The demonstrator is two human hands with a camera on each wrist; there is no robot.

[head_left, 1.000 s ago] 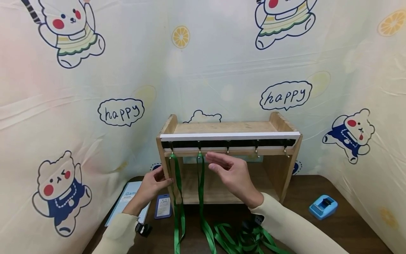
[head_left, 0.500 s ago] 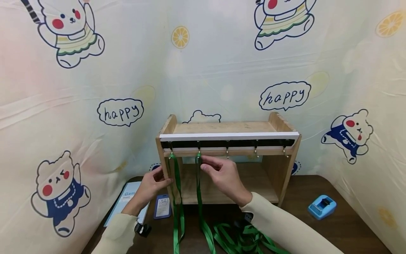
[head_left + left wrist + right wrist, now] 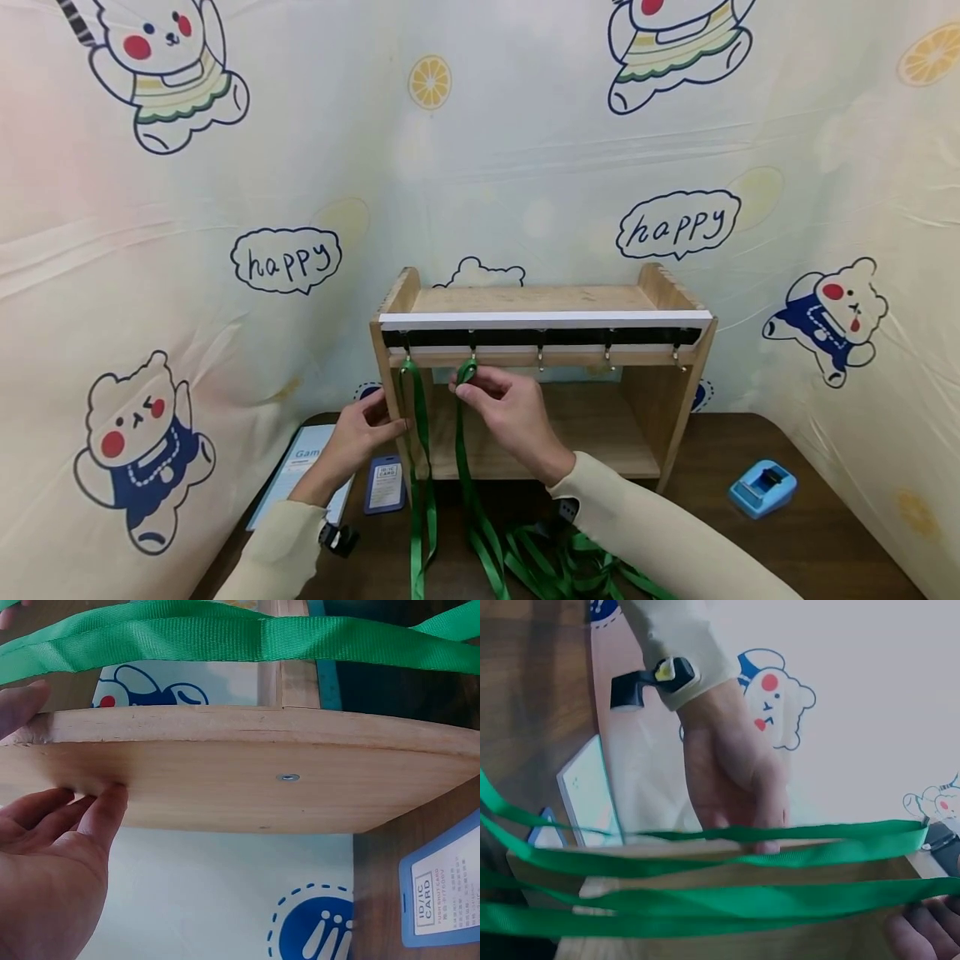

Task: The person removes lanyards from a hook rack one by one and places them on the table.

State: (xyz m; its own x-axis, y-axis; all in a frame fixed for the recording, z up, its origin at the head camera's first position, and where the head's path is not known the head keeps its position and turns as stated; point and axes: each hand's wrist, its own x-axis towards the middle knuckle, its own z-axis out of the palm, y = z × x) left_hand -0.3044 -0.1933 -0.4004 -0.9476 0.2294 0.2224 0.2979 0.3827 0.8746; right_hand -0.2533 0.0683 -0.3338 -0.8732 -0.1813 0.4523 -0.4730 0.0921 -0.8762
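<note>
In the head view, my left hand (image 3: 358, 437) grips the left side panel of a small wooden shelf (image 3: 525, 298). The left wrist view shows its thumb at the panel's front edge and its fingers (image 3: 105, 814) on the outer face. One green lanyard (image 3: 422, 467) hangs from the leftmost hook, in front of that panel. A second green lanyard (image 3: 463, 467) hangs at the second hook, and my right hand (image 3: 517, 417) pinches it just below its top. In the right wrist view, my right hand (image 3: 926, 930) is only partly visible beside the ribbon.
Several bare hooks (image 3: 540, 360) line the rail to the right. More green ribbon (image 3: 555, 567) lies heaped on the dark table (image 3: 825, 533). A blue card holder (image 3: 386, 485) and a light blue booklet (image 3: 300, 467) lie left; a blue tape dispenser (image 3: 762, 489) stands right.
My right hand has moved left from beside the second lanyard and now pinches it. The ribbon's upper part has shifted slightly left. My left hand stays on the panel.
</note>
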